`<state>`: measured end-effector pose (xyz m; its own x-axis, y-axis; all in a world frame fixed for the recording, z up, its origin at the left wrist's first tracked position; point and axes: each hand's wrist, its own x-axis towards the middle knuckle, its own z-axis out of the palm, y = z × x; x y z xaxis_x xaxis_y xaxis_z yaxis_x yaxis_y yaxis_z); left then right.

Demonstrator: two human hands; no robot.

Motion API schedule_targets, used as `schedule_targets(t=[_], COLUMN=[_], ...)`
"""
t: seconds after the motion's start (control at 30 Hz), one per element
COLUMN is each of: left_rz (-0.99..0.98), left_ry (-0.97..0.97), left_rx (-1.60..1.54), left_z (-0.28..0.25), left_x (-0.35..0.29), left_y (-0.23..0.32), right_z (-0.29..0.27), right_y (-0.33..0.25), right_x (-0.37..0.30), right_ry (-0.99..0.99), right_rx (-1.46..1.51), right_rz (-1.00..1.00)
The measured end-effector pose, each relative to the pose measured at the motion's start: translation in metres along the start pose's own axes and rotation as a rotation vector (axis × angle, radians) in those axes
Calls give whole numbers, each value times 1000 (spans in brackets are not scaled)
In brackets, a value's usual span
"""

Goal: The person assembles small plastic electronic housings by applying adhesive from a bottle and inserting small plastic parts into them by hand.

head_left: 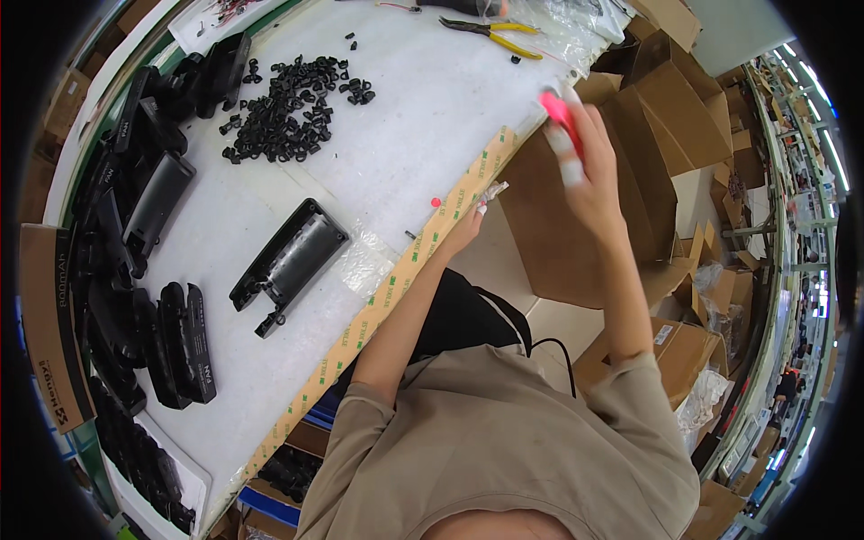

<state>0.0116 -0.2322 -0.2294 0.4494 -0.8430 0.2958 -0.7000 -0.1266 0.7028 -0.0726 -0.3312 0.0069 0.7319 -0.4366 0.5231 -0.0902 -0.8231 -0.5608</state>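
Raised beside the table's right edge, my right hand is closed around a bright pink-red object, blurred, its kind unclear. White coverings wrap some of its fingertips. Lower down, my left hand is at the table edge with its fingers drawn together. A small crumpled whitish piece shows at its fingertips; what it is I cannot make out. Between the left hand and the pile of parts, an open black plastic housing lies on the white table. A small pink-red dot is near the left hand.
Small black parts form a pile at the far left. Black casings line the left side. Yellow-handled pliers lie at the back. Printed tape runs along the table edge; open cardboard boxes stand right.
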Motion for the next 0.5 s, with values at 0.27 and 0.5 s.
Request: schedule_targets(t=[0.27, 0.5], left_rz=[-62, -118], left_ry=[-65, -97], left_rx=[-65, -149], left_z=[4, 1], left_x=[1, -3], left_y=[3, -2], right_z=[43, 32], right_y=[13, -6], right_x=[70, 35], right_ry=[-59, 196], right_rx=[-316, -221], right_rz=[-305, -303])
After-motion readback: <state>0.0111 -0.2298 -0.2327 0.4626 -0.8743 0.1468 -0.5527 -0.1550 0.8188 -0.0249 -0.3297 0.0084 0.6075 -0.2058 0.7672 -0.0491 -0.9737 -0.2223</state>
